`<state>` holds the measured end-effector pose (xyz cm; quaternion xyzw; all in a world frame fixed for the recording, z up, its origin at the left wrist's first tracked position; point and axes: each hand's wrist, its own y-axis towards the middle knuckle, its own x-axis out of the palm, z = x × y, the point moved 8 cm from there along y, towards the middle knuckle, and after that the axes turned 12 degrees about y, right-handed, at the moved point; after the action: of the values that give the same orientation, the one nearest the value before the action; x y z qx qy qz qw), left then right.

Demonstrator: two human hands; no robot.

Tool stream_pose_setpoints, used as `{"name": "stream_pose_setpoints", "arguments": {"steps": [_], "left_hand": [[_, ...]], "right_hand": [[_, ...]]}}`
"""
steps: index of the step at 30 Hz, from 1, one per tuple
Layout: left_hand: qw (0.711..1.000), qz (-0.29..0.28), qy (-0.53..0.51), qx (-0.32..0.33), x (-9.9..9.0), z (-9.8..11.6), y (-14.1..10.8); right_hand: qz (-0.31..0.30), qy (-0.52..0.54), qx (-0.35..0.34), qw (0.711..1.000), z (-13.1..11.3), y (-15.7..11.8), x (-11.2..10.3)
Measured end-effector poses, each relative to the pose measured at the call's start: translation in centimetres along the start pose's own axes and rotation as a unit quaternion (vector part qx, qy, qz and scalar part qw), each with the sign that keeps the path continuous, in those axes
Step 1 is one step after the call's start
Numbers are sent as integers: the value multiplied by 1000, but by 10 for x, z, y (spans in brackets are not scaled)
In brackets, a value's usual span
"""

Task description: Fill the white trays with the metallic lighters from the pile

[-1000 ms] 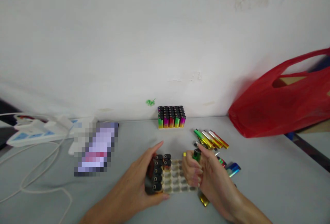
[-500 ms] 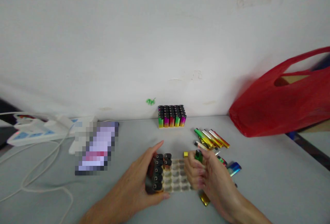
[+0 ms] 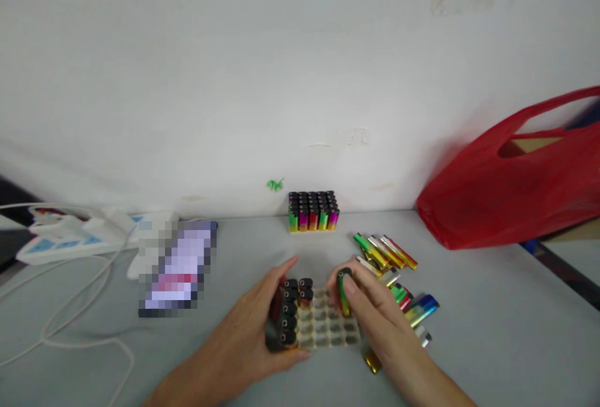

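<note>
Green lighter (image 3: 345, 301), one: now turned out of the closed fist and pinched near upright in the grip of the right hand (image 3: 382, 313), over the right-hand pockets of the tray (image 3: 328, 339); contact with them cannot be told. Left hand (image 3: 253, 319): grip unchanged, closed round the tray's left end. The lighter's pose now appears to match the black-topped lighters (image 3: 289, 309) standing there.

Near the back left corner of the worktop (image 3: 239, 244) I see a white power strip (image 3: 60, 244), a lit phone (image 3: 184, 260) beside it and looping white cables (image 3: 112, 341); a red bag (image 3: 515, 204) sits by the back right corner, the scuffed wall (image 3: 234, 82) behind bearing a green mark (image 3: 275, 185)
</note>
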<state>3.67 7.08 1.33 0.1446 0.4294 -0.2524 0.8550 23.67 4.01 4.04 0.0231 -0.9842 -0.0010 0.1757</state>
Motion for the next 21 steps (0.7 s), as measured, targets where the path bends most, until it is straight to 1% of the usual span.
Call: {"name": "stream_pose_setpoints", "arguments": {"steps": [1,3,7,9,11,15,16,18,21], "left_hand": [[1000,0,1,1,0,0,0],[1000,1,0,3,1,-1,0],[1000,8,-2,14,1,-1,-1],[1000,8,0,18,2,-1,-1],[1000,7,1,17,4,-3,-2],[1000,0,-12,15,7,-5,-2],[1000,-2,-13,16,7,-5,-2],[1000,-4,-9,16,8,-4,-1],[1000,-6,2,15,7,-4,-1]], "right_hand": [[-11,-45,-25,999,-5,-1,1],[-39,-101,-48,993,-10,-3,5],[-91,-149,-48,983,-8,-6,12],[-112,-186,-74,973,-9,-8,16],[-138,-232,-105,957,-11,-10,20],[-191,-323,-159,913,-14,-15,29],[-195,-337,-169,905,-15,-15,30],[-190,-349,-183,899,-17,-15,29],[-162,-347,-191,904,-19,-14,25]]}}
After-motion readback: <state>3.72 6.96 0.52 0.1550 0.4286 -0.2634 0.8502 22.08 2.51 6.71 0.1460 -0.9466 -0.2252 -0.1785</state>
